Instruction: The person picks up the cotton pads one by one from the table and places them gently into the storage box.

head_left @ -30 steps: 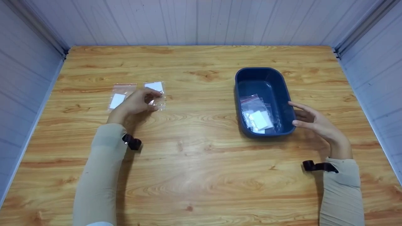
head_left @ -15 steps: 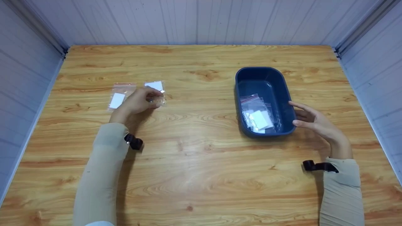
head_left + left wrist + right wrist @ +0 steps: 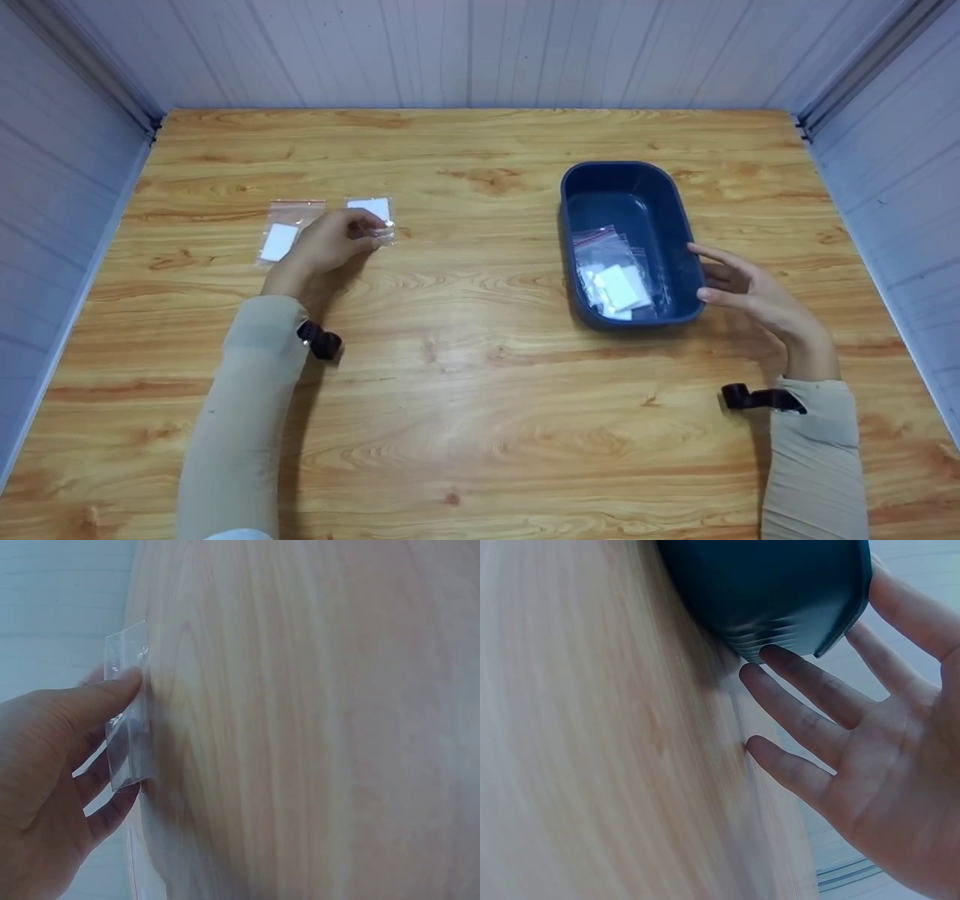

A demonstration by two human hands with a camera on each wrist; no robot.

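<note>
My left hand [image 3: 326,241] pinches the near edge of a small clear zip bag [image 3: 370,209] with a flat white piece inside. In the left wrist view, my thumb lies over this folded clear plastic [image 3: 133,742] and the fingers are behind it. Partly overlapped by my left hand is a second bag [image 3: 280,241] with a red strip and a white piece. Spread and mostly straight, the fingers of my right hand [image 3: 772,304] touch the right side of a dark blue plastic bin [image 3: 615,210]; the right wrist view shows the bin's outer wall [image 3: 772,585] by the fingertips.
Several similar bags [image 3: 622,287] lie overlapped at the near end inside the bin. The wooden table [image 3: 465,390] meets pale panel walls [image 3: 465,52] at the back and both sides. A black wrist camera [image 3: 322,343] sticks out from my left sleeve.
The fingers of my left hand have closed further on the bag's near edge, which has crumpled away from me. My right hand and the bin have stayed in place.
</note>
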